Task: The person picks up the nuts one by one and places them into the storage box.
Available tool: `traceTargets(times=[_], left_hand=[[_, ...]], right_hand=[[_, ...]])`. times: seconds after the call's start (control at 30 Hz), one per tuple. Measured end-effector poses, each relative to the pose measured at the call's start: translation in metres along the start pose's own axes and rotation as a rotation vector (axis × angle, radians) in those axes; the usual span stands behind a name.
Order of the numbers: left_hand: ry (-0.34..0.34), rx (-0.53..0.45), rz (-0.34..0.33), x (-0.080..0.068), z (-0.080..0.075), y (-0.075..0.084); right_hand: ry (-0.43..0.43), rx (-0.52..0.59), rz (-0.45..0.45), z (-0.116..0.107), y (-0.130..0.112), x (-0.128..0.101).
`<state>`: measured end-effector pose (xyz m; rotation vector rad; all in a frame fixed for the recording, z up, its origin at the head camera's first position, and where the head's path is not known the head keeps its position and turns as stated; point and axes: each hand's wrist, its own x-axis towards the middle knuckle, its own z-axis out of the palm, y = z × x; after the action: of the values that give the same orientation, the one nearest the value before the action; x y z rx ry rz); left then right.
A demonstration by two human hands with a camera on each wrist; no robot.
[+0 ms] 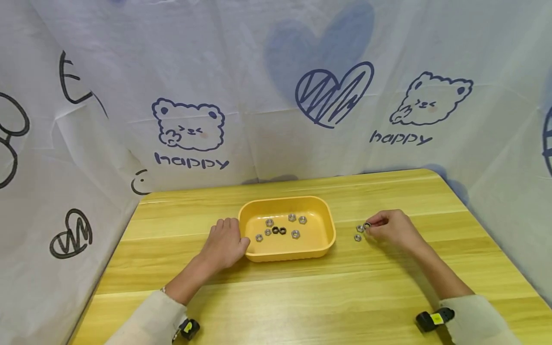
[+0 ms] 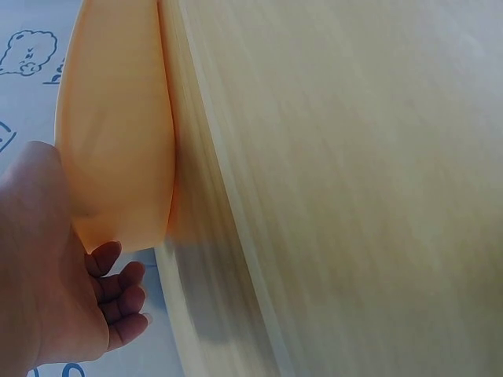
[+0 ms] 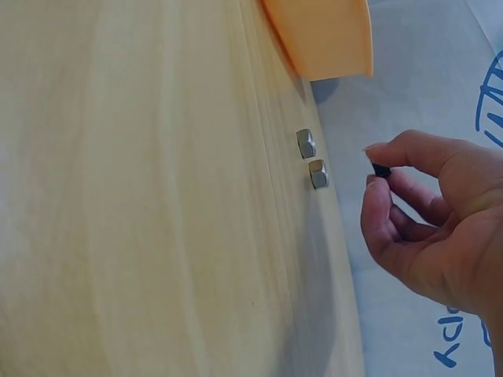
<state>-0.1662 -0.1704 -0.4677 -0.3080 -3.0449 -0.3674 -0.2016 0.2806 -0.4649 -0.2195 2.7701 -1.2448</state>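
Note:
A yellow plastic tray [image 1: 280, 257] holds several hex nuts, silver ones such as the silver nut [image 1: 295, 234] and two black nuts [image 1: 282, 231] side by side. My left hand [image 1: 225, 242] grips the tray's left end, thumb over the rim; the left wrist view shows its fingers [image 2: 126, 302] curled at the outer wall. To the tray's right, my right hand [image 1: 394, 230] pinches a black nut [image 3: 381, 170] between thumb and fingertips, raised off the table. Just left of those fingertips, two silver nuts [image 3: 317, 174] lie on the table.
The wooden table [image 1: 276, 297] extends around the tray. Behind it hangs a white cloth [image 1: 258, 143] with blue drawings, and more cloth stands at both sides. A dark wrist device [image 1: 434, 320] sits at the right sleeve.

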Motion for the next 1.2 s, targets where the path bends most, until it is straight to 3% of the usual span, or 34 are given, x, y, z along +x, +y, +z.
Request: traceTargets(times=[0.87, 1.2], left_hand=[[0.003, -0.009, 0.002, 0.000, -0.001, 0.000], [0.013, -0.005, 0.012, 0.000, 0.001, -0.001]], right_hand=[[0.058, 0.107, -0.065, 0.004, -0.032, 0.002], [0.022, 0.160, -0.038, 0.004, -0.042, 0.004]])
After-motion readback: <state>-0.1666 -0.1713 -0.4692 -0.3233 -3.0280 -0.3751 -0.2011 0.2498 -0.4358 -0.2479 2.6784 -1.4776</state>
